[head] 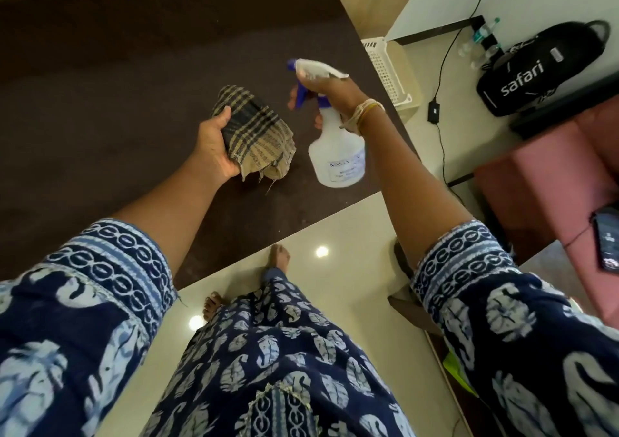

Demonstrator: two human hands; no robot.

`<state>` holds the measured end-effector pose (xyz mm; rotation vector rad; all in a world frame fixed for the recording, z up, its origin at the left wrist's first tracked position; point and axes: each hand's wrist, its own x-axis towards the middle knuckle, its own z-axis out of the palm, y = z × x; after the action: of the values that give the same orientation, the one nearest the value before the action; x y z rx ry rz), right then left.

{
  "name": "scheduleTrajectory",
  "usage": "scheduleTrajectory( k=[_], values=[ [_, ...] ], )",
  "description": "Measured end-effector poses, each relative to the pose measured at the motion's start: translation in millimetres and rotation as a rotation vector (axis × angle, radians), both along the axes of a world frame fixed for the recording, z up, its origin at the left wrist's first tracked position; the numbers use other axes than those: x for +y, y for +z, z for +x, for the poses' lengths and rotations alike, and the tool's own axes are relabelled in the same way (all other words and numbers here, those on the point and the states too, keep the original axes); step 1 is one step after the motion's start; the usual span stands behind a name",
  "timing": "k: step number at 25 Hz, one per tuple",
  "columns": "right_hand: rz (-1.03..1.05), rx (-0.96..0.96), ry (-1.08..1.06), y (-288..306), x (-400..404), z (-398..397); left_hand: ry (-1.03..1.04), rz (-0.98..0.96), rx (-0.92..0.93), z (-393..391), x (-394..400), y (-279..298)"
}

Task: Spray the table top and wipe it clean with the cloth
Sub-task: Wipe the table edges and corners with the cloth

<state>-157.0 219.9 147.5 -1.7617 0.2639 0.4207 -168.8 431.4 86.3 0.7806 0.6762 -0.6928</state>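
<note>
now spraying: right hand (330, 93) wrapped round spray bottle (336, 148) neck, nozzle aimed left over dark bench (117, 78); left hand (214, 145) clutching bunched cloth (258, 131) just beside, nearer the bench middle.

Person is standing at near edge of dark brown table top (100, 84), both arms reaching out over it. Left hand (214, 145) is gripping a bunched checked cloth (258, 135), held just above the surface. Right hand (331, 91) is holding a white spray bottle (338, 155) by its neck, fingers curling round the blue trigger (301, 91), nozzle pointing far-left across the table. Bottle is hanging tilted, just right of the cloth, not touching it. White basket (385, 68) is sitting beyond the table's right edge; black bag (542, 68) is lying far right on the floor.
</note>
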Motion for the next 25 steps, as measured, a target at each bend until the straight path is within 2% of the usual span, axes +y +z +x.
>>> scheduleTrajectory(
  k=[4,10,19,22,25],
  values=[
    [0.111,-0.155,-0.189,-3,-8,68,0.027,0.039,-0.007,26,-22,-4],
    [0.201,-0.249,-0.221,-18,8,148,0.134,0.077,0.007,58,-34,-16],
    [0.203,-0.215,-0.275,-52,-1,147,0.083,0.142,0.054,57,-40,-14],
    [0.229,-0.081,-0.408,-64,-8,115,-0.003,0.143,0.023,46,-46,-6],
    [0.167,0.153,-0.305,-83,-7,59,-0.124,0.135,-0.002,34,-47,-5]
  ],
)
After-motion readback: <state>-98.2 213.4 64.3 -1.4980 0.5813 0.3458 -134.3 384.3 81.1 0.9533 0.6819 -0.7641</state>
